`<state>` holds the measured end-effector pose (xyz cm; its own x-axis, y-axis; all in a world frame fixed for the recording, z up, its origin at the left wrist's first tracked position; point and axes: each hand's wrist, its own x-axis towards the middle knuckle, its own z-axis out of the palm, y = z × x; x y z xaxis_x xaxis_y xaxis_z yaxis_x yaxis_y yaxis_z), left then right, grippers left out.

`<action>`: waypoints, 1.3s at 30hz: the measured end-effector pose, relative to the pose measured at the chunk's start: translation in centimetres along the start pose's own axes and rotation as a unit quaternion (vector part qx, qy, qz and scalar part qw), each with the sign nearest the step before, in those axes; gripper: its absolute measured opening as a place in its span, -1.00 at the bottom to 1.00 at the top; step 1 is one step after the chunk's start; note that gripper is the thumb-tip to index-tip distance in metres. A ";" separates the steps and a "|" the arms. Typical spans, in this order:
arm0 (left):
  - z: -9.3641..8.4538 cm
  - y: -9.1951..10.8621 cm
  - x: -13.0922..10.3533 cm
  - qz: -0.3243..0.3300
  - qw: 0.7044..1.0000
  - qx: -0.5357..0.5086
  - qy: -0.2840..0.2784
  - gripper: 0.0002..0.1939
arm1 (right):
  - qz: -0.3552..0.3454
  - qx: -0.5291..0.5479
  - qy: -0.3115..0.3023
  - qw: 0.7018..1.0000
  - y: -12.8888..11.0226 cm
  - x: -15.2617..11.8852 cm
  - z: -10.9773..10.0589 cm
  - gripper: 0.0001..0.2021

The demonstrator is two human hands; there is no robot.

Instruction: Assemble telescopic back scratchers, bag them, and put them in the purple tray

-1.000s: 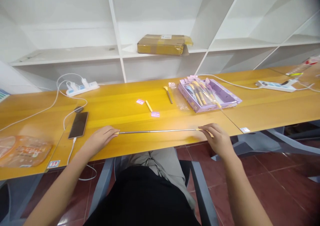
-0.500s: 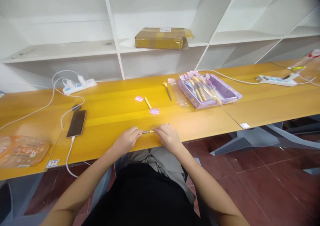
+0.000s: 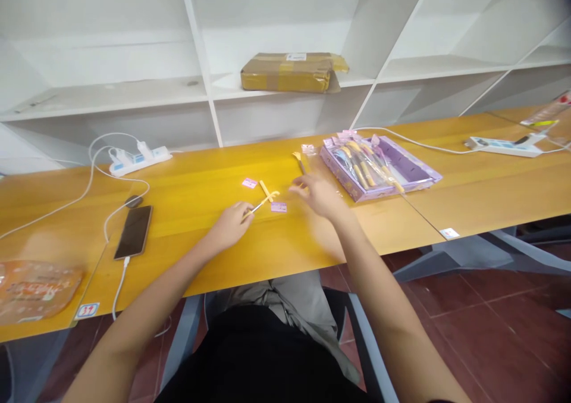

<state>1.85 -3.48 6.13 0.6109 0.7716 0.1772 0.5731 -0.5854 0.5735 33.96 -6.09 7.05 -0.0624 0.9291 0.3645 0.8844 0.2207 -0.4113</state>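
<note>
My left hand (image 3: 234,224) is closed around a slim pen-like stick (image 3: 259,205) with a silvery middle and a curved yellow tip pointing up and right. That tip crosses over a short yellow stick (image 3: 263,187) lying on the table. Pink cards (image 3: 279,207) lie beside it, one to each side. My right hand (image 3: 314,193), somewhat smeared by motion, reaches over the table with its fingers apart and nothing seen in them. Just beyond its fingers lies a second yellow-topped pen-like stick (image 3: 300,160), partly hidden by the hand.
A purple open box (image 3: 413,159) holding several bagged yellow-handled sticks stands right of my right hand. A phone (image 3: 134,231) on a cable lies left, below a power strip (image 3: 141,161). An orange package (image 3: 38,290) is far left. Shelves with a taped carton (image 3: 285,72) rise behind.
My hands were together at the table's near edge, both on the pen-like stick. The right has let go and moved up and right; the left has carried the stick forward.
</note>
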 end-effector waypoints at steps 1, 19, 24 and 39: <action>0.1 -0.5 1.0 -0.025 0.999 -0.044 0.004 -0.82 | 0.075 -0.050 0.011 0.996 1.4 1.3 -0.5 -0.66; 3.5 -5.1 2.8 -0.139 0.903 -0.394 0.102 -0.73 | 0.370 -0.189 0.002 0.910 10.0 2.4 0.9 -0.62; 3.6 -5.1 2.6 -0.127 0.906 -0.391 0.101 -0.77 | 0.377 -0.205 -0.006 0.903 9.9 2.3 1.4 -0.45; 3.6 -4.7 2.4 -0.103 0.911 -0.384 0.107 -0.75 | 0.308 -0.131 0.163 0.928 9.4 2.4 1.2 -0.76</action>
<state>2.60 0.24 0.91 0.3659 0.9246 0.1064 0.0629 -0.1387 0.9883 41.54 -1.41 3.03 0.5973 0.7068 0.3791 0.7912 -0.4419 -0.4228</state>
